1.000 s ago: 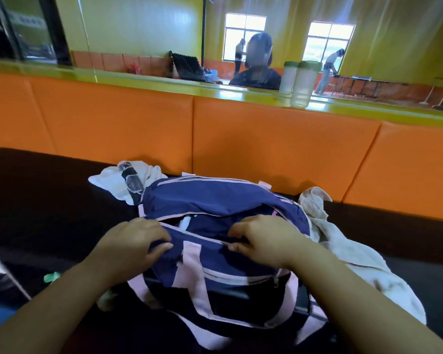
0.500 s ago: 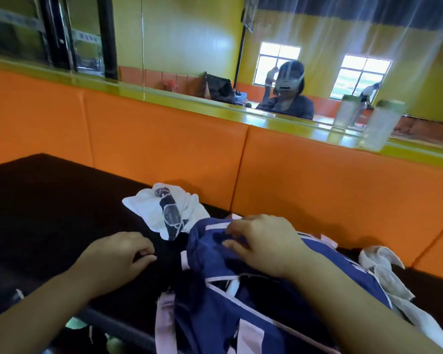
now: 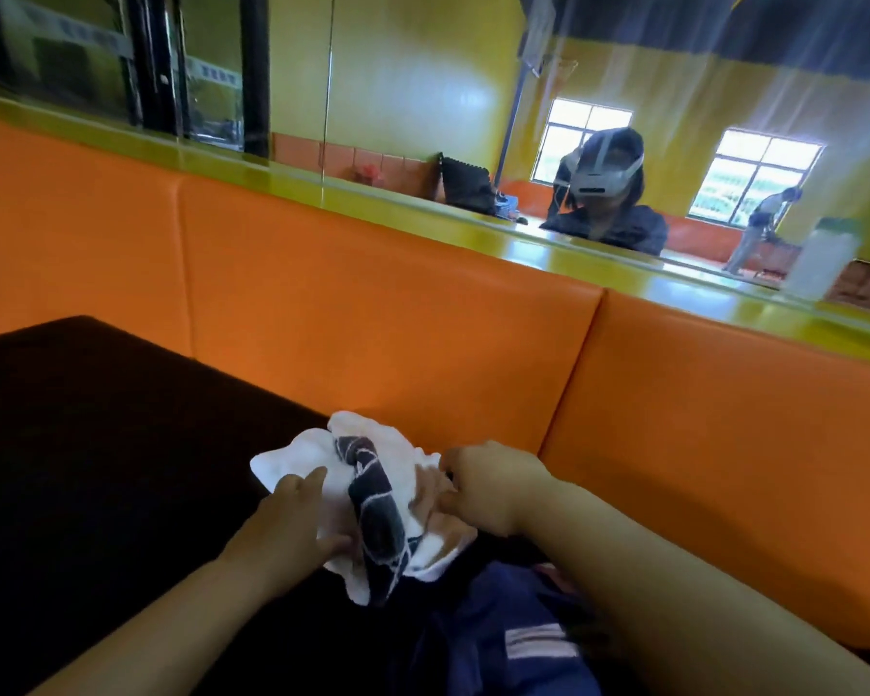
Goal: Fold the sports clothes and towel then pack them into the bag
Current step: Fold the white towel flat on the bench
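The white garment (image 3: 398,459) lies crumpled at about 6 o'clock in the view, on the dark seat (image 3: 96,444) and close against the orange padded backrest (image 3: 372,319). A dark printed band (image 3: 378,519) runs across it from 12 to 6 o'clock.

The left hand (image 3: 292,524) meets the garment from 8 o'clock. Its fingers lie along the top of the cloth's left edge and its thumb presses in lower down, so the fabric is pinched between them. The right hand (image 3: 488,482) comes in from 3 o'clock with its fingers curled into the garment's right side, gathering a fold. Motion blur hides exactly how each finger sits.

At 5 o'clock from the garment, touching its lower edge, is the navy bag (image 3: 488,645), with a pale striped strap (image 3: 538,643) across it. Whether its opening is parted cannot be told from here.

Above the backrest runs a glossy green ledge (image 3: 322,193) under a wall mirror (image 3: 398,92). At 2 o'clock the mirror reflects a person (image 3: 609,218) wearing a headset. A blurred translucent bottle (image 3: 824,258) stands on the ledge at 3 o'clock.
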Tool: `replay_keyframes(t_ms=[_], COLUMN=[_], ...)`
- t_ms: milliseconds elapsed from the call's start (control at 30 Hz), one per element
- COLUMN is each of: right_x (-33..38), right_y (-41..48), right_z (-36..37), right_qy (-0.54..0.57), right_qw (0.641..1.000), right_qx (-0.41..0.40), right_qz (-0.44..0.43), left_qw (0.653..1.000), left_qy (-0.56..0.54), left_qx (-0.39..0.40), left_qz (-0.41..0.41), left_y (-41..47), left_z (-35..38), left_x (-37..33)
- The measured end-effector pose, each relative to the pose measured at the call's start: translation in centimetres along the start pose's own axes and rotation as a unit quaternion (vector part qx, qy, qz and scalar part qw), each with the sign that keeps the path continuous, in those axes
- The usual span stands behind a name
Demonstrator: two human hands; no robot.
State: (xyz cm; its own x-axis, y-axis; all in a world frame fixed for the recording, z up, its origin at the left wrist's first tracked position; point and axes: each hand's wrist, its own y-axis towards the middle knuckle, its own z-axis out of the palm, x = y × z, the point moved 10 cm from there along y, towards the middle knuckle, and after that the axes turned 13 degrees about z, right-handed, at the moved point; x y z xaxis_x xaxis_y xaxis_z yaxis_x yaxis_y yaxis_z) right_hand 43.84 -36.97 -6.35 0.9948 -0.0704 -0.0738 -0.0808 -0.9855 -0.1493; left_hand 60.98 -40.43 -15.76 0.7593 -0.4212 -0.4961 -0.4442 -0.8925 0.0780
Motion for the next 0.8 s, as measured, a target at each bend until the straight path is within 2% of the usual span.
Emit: replay_keyframes(t_ms=[67,133,233,400,533,700,800], right_x=[1.2,2.2,2.9,1.1,0.4,-1.6,-2.4], right_y=[2.1,3.7,5.2,5.8,5.3,3.0,0.5], right_z=[1.6,3.5,6.3,7.9,7.1,3.3,-0.1], right_qy=[0.041,0.084,0.155,0.311,0.386,0.455,0.499], right_qw=[0.998,0.993,0.983,0.941,0.913,0.882,0.858], right_qx=[0.048,0.078,0.093,0.07,0.069,-0.001,-0.05], right_qz=[-0.007,-0.005,0.025,0.113,0.113,0.124,0.114], left_qw=[0.998,0.998,0.995,0.975,0.964,0.962,0.949], left_qy=[-0.051,-0.056,-0.072,-0.187,-0.237,-0.209,-0.231], left_qx=[-0.01,-0.019,-0.043,-0.095,-0.114,-0.174,-0.211], left_qz=[-0.02,-0.033,-0.061,-0.075,-0.039,0.026,0.04], left_y=[0.7,1.6,1.8,0.4,-0.6,-2.0,-3.5], left_z=[0.6,1.3,1.3,0.4,-0.8,-5.7,-9.4], left_x=[1.2,2.7,3.5,2.9,2.0,-0.9,-2.9])
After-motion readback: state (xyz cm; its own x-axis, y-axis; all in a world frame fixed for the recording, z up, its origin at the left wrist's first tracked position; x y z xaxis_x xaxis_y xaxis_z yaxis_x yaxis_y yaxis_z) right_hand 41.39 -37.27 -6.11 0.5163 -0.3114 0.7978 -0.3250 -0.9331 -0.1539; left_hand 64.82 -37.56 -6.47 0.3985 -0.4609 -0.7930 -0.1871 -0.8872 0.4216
